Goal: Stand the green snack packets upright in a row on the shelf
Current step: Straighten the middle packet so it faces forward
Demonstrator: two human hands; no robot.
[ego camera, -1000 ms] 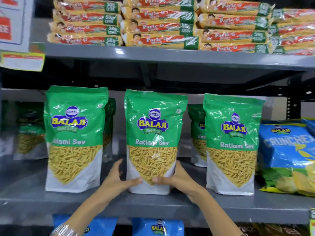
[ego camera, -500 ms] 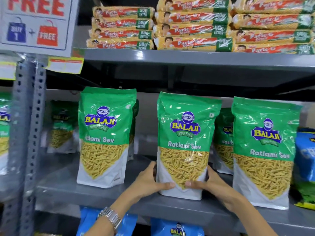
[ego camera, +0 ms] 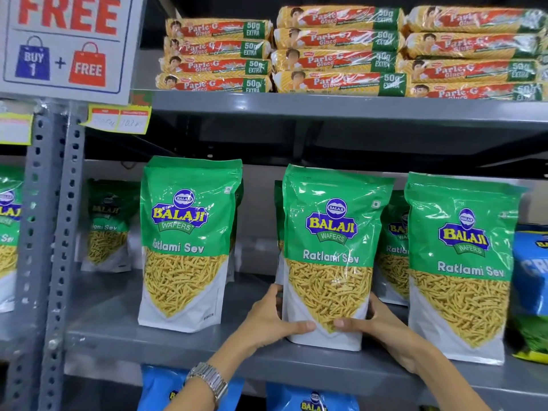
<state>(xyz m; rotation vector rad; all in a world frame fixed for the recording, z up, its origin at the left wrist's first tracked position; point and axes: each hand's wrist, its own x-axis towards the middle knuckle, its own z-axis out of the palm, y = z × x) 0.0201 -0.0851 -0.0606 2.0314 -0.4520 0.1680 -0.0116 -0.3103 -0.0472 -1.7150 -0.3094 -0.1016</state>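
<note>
Three green Balaji Ratlami Sev packets stand upright along the front of the grey shelf (ego camera: 166, 336): a left packet (ego camera: 186, 241), a middle packet (ego camera: 332, 250) and a right packet (ego camera: 459, 262). My left hand (ego camera: 267, 321) grips the middle packet's lower left side and my right hand (ego camera: 376, 324) its lower right side, thumbs across the white front. More green packets stand behind, one at the back left (ego camera: 108, 223) and another partly hidden between the middle and right packets (ego camera: 394, 247).
Stacks of Parle-G biscuit packs (ego camera: 338, 51) fill the shelf above. A blue snack bag (ego camera: 530, 271) sits at the right end. A perforated grey upright (ego camera: 53, 232) and a "FREE" offer sign (ego camera: 65, 43) stand at the left. Blue packets (ego camera: 311, 401) show on the shelf below.
My view has shifted left, so the packets sit further right in frame. Both hands stay on the middle packet's base, which appears unmoved on the shelf.
</note>
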